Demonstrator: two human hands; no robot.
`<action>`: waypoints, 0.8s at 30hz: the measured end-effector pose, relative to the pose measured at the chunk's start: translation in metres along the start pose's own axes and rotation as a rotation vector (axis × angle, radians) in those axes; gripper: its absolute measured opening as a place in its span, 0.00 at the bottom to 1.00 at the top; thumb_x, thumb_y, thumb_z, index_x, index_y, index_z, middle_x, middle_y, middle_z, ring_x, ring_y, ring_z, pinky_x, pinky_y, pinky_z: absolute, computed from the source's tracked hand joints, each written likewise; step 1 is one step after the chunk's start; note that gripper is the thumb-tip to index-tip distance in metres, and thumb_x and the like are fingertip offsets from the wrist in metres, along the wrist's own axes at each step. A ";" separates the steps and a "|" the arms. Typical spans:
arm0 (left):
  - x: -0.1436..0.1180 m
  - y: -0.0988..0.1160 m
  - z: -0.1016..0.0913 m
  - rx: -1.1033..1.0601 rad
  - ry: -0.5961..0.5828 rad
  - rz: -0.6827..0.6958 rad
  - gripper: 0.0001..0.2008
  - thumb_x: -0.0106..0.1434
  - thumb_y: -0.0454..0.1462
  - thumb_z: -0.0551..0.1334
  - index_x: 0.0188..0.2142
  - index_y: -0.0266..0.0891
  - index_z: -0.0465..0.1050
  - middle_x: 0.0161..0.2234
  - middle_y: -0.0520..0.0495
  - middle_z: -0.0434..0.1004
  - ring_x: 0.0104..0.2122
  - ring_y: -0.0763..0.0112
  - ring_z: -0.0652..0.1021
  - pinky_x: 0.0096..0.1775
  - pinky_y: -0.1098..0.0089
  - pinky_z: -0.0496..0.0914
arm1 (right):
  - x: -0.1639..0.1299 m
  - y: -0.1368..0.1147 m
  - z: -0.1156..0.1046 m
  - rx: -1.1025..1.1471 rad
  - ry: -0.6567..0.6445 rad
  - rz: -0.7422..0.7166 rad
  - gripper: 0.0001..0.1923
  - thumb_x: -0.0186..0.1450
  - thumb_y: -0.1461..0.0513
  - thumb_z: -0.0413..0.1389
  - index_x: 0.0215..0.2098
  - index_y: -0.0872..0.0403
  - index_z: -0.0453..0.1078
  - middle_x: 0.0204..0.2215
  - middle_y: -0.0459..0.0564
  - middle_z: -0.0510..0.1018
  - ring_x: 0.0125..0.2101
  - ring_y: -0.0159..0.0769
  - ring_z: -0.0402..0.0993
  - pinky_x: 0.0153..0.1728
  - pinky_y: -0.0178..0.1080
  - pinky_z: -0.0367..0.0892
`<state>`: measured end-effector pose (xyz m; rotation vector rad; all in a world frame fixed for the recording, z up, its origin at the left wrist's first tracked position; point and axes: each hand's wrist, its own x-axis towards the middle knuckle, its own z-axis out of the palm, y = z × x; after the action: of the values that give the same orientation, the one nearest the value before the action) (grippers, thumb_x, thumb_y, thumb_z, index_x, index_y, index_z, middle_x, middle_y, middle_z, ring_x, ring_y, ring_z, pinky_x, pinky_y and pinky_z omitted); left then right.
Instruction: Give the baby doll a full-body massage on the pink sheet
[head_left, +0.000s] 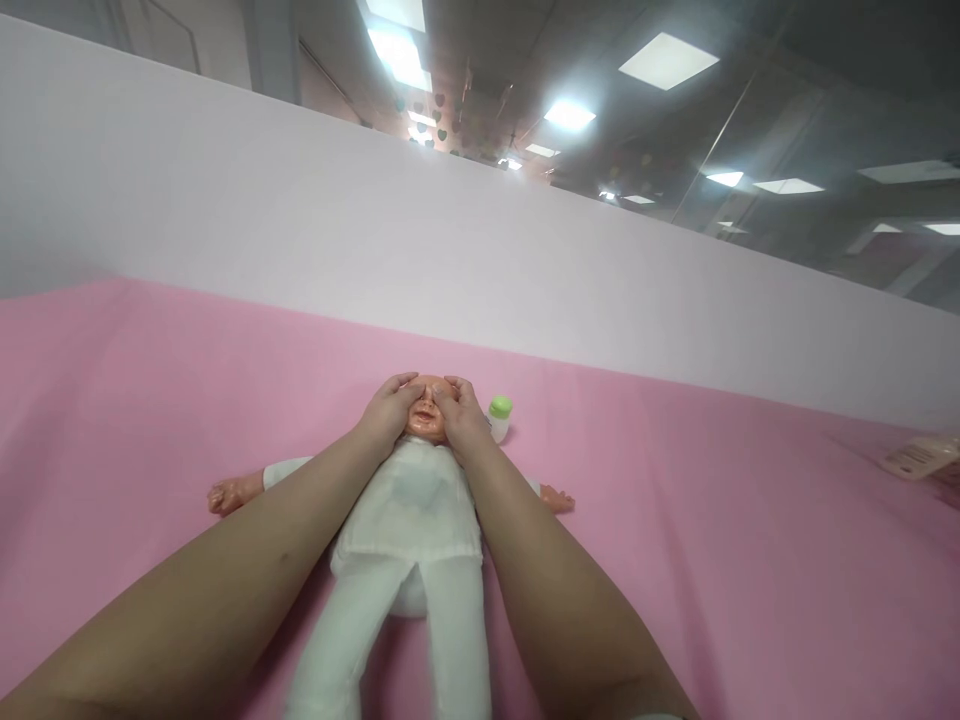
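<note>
A baby doll (409, 500) in white clothes lies on its back on a pink sheet (630, 520), its head away from me and its arms spread out. Both my hands cup the doll's head (427, 423) from the sides. My left hand (387, 412) curves round the left side, its thumb on the face near one eye. On the other side my right hand (466, 418) does the same, with its thumb by the other eye. The mouth and chin show between my hands. My forearms pass over the doll's arms and hide part of them.
Just right of my right hand stands a small white bottle (499, 421) with a green cap. A white low wall (450, 250) runs behind the sheet, with glass and ceiling lights above. At the far right edge lies a blurred pale pink item (919, 458).
</note>
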<state>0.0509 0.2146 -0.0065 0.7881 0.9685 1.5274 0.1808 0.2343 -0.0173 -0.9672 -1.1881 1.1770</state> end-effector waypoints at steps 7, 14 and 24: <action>0.003 -0.003 -0.005 -0.051 0.003 0.017 0.18 0.60 0.38 0.67 0.50 0.40 0.76 0.44 0.43 0.81 0.40 0.64 0.81 0.42 0.68 0.76 | 0.006 0.013 -0.003 0.172 -0.022 -0.035 0.22 0.58 0.54 0.63 0.50 0.47 0.73 0.52 0.47 0.78 0.55 0.42 0.71 0.61 0.47 0.62; -0.004 0.000 -0.012 -0.145 0.000 -0.018 0.19 0.61 0.34 0.63 0.53 0.39 0.76 0.49 0.39 0.80 0.43 0.60 0.82 0.45 0.62 0.78 | 0.003 0.015 -0.012 0.355 -0.089 -0.039 0.26 0.50 0.61 0.66 0.49 0.49 0.77 0.57 0.51 0.77 0.61 0.46 0.67 0.66 0.51 0.56; -0.008 -0.002 -0.004 -0.160 -0.001 0.022 0.20 0.58 0.37 0.67 0.51 0.38 0.74 0.42 0.42 0.80 0.37 0.63 0.81 0.42 0.65 0.77 | 0.001 0.011 0.002 0.248 -0.087 0.000 0.33 0.54 0.56 0.68 0.58 0.48 0.71 0.56 0.51 0.76 0.57 0.47 0.71 0.62 0.50 0.63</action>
<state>0.0491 0.2065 -0.0099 0.6874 0.8278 1.6020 0.1772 0.2374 -0.0277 -0.7355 -1.0793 1.3426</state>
